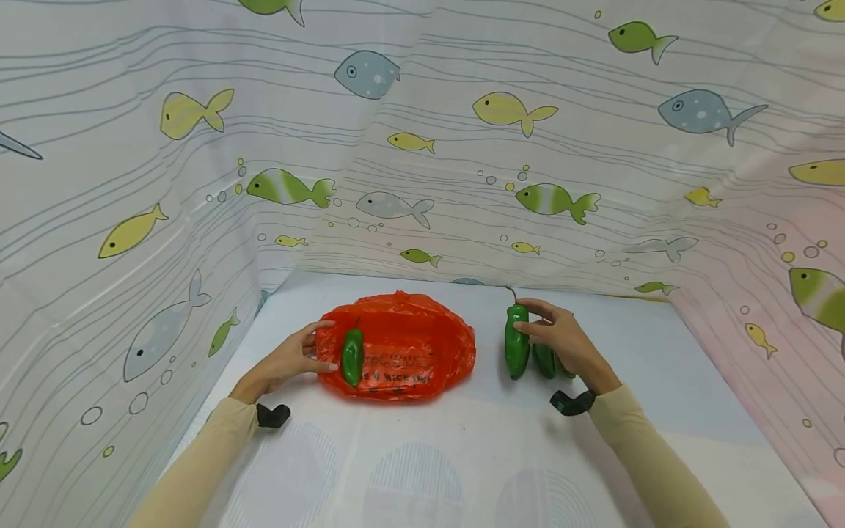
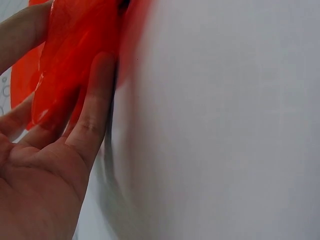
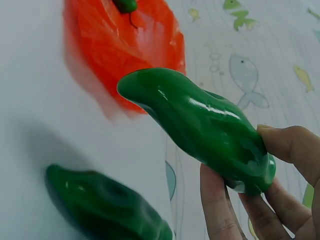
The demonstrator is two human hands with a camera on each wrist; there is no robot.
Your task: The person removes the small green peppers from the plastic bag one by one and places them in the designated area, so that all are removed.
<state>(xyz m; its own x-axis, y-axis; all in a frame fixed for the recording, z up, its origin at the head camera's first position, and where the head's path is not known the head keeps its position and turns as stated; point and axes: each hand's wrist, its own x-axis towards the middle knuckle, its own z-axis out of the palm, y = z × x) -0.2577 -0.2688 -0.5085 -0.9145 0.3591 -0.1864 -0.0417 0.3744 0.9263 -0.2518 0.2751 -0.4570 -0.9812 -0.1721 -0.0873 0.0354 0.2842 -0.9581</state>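
Observation:
A red plastic bag (image 1: 455, 345) with dark printing lies spread at the centre left, and one green chili pepper (image 1: 353, 358) is on it. My left hand (image 1: 287, 359) holds the bag's left edge, its film between thumb and fingers in the left wrist view. My right hand (image 1: 561, 334) pinches another green pepper (image 3: 200, 125) between thumb and fingers, raised off the table. Below it in the right wrist view lies a further green pepper (image 3: 105, 205). More peppers (image 1: 544, 359) sit beside the right hand in the head view, partly hidden by it.
The pale table (image 1: 422, 440) has large printed ovals near its front. Walls of fish-printed sheeting (image 1: 429, 220) enclose it at the back and both sides. A black wrist mount (image 1: 573, 402) hangs under the right wrist, another (image 1: 273, 416) under the left.

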